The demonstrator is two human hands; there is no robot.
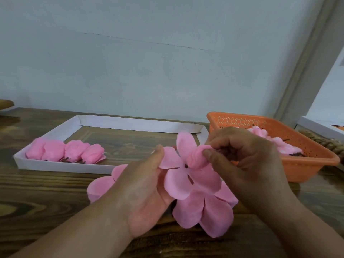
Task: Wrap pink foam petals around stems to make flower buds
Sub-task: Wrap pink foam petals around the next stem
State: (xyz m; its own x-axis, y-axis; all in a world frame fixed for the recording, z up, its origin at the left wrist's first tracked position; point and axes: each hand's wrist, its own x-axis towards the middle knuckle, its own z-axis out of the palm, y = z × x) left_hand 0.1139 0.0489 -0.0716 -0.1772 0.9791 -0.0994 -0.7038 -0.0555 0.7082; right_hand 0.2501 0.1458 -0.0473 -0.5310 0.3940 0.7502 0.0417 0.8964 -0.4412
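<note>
Holding: left hand (147, 190) palm up under a pink petal sheet (186, 175), thumb lying on 1 petal.
Right hand (247, 161): fingers curled, thumb and fingertips pinching 1 petal rolled into a small bud (197, 157) at the sheet's centre.
Petal sheet: lifted between both hands, above the bench (46, 198); small hole at its centre.
Loose sheets: more pink petals (204, 215) lie under the hands on the bench; count unclear.
Finished buds (65, 151): 4, in 1 row in the white tray (61, 166), left of the hands.
Orange basket (305, 161): 1, just behind the right hand, pink pieces inside; number cannot be told.
</note>
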